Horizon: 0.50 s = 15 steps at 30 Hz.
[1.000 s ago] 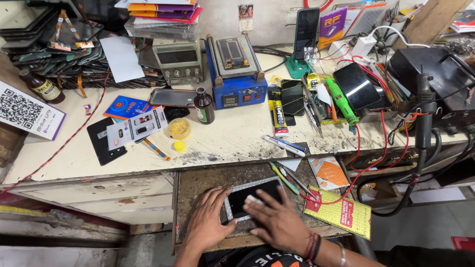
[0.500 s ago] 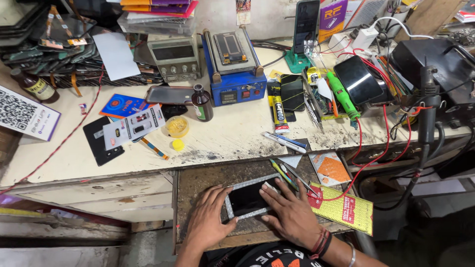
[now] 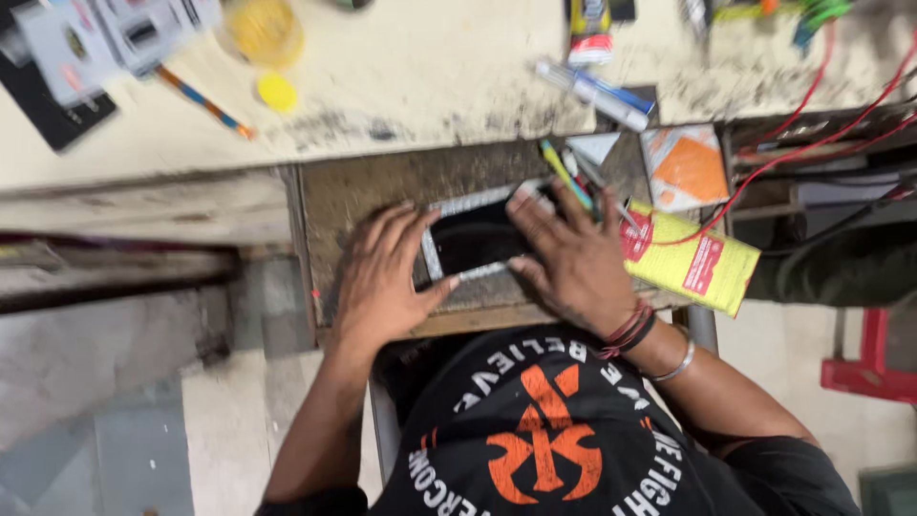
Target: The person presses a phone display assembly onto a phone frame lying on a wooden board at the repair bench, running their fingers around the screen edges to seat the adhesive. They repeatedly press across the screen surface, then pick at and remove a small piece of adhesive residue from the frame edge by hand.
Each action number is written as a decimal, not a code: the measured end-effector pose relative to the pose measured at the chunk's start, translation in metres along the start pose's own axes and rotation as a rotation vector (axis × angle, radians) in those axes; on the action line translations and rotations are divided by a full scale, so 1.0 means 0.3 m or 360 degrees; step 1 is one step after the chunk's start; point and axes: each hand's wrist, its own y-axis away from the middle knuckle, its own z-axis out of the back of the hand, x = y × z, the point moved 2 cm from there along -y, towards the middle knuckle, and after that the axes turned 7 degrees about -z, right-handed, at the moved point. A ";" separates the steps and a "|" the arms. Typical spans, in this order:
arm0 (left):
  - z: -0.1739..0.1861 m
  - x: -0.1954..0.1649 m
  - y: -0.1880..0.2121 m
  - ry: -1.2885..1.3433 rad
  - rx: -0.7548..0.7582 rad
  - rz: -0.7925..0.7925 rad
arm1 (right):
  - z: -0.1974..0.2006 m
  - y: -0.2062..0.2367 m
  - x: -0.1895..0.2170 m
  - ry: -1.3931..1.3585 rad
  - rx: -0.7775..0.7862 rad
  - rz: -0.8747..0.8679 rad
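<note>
On the pulled-out dark wooden shelf (image 3: 363, 191) below the worktop's front edge, the left hand (image 3: 382, 282) and right hand (image 3: 568, 258) press flat, fingers spread, on opposite ends of a black-screened, silver-framed smartphone (image 3: 470, 237), seemingly seating its screen, which calls for even pressure.

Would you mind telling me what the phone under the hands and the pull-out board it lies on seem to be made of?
Phone: glossy black glass front, probably, with a pale silvery rim that looks like metal or plastic. Pull-out board: likely wood, brown, matte, worn and stained.

phone (image 3: 475, 236) on pull-out board (image 3: 353, 196), between left hand (image 3: 382, 277) and right hand (image 3: 565, 253)
</note>
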 end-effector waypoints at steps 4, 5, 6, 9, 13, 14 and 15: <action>0.002 -0.002 0.007 0.0073 0.0040 0.0032 | 0.030 0.068 0.011 -0.0051 0.0049 -0.0097; 0.002 -0.003 0.005 0.0075 0.0062 0.0041 | 0.027 0.074 0.026 -0.0062 0.0096 -0.0032; 0.003 -0.004 0.005 0.0076 0.0079 0.0048 | 0.025 0.078 0.040 -0.0069 0.0139 0.0035; 0.009 -0.010 0.004 0.0032 0.0076 0.0051 | 0.013 0.068 0.067 -0.0102 0.0192 0.0229; 0.013 -0.018 0.000 0.0041 0.0065 0.0050 | -0.007 0.023 0.056 -0.0060 0.0122 0.0224; 0.013 -0.019 -0.001 0.0049 0.0068 0.0058 | -0.005 0.016 0.041 -0.0055 0.0101 0.0151; 0.013 -0.018 -0.002 0.0055 0.0070 0.0065 | 0.000 0.012 0.022 -0.0049 0.0078 0.0078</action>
